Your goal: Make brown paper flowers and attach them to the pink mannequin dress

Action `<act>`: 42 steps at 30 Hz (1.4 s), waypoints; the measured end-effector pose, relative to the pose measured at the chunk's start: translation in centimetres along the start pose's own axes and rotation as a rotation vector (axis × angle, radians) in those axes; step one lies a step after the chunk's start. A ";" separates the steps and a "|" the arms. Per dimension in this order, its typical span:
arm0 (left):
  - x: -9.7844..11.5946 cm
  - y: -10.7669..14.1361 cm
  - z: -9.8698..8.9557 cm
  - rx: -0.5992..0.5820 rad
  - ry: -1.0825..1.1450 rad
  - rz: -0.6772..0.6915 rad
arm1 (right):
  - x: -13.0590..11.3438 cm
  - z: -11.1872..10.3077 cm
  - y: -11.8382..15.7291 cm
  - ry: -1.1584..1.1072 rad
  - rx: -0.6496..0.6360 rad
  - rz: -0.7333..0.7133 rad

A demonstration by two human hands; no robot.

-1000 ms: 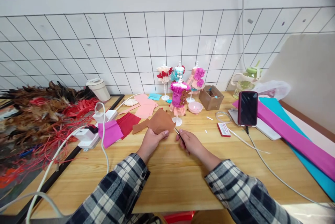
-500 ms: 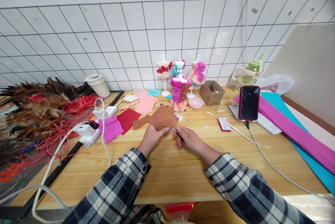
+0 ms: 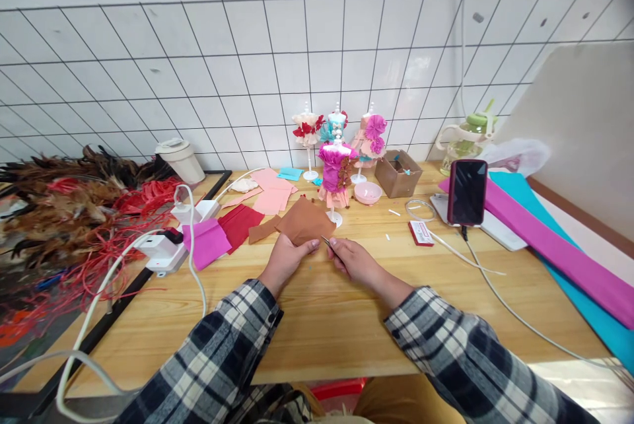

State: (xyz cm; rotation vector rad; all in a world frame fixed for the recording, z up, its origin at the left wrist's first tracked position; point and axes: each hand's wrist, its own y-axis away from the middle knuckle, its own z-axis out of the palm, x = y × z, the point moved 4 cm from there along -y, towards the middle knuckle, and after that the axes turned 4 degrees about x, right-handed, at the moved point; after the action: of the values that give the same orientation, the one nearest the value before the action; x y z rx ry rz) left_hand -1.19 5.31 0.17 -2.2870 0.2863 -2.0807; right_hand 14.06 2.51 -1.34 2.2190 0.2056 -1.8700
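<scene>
Between thumb and fingers, my left hand (image 3: 288,259) pinches the near edge of a square piece of brown crepe paper (image 3: 306,218). My right hand (image 3: 354,260) is closed around what look like small scissors; the handles are mostly hidden in the fingers. The slim metal tip of the scissors (image 3: 325,240) points at the paper's lower right corner. Just behind the sheet stands a small white dress form in a magenta ruffled paper dress (image 3: 337,170) with brown flowers down one side. A narrower brown paper strip (image 3: 264,231) lies left of the sheet.
Three more dressed forms, one with red flowers (image 3: 308,130), stand behind. A pink bowl (image 3: 368,193) and brown box (image 3: 399,174) are to their right. Red paper (image 3: 240,227), magenta paper (image 3: 205,244) and a power strip (image 3: 171,257) lie left. A phone (image 3: 467,193) stands right.
The camera view has shifted slightly. The scissors have turned a little in my right hand, and less of them shows, with the tip still near the paper's corner. My left hand keeps its pinch.
</scene>
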 end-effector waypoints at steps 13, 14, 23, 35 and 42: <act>0.2 0.2 0.0 -0.014 -0.006 0.021 | 0.0 0.2 0.1 -0.071 0.005 0.040; 0.3 0.2 0.0 -0.017 0.023 0.025 | 0.0 0.2 0.1 -0.065 0.007 0.035; 0.3 0.2 0.1 0.031 0.004 0.021 | -0.3 0.3 0.2 -0.041 -0.004 0.009; 0.3 0.4 0.1 0.026 -0.003 0.059 | -0.3 0.4 0.2 -0.058 -0.013 0.073; 0.3 0.3 0.2 0.029 -0.007 0.082 | -0.2 0.3 0.2 -0.043 -0.003 0.039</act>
State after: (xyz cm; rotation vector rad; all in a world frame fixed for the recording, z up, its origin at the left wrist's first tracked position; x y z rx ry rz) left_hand -1.04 4.95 0.37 -2.2266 0.3421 -2.0236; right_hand 13.78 2.28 -1.15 2.1620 0.1565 -1.8936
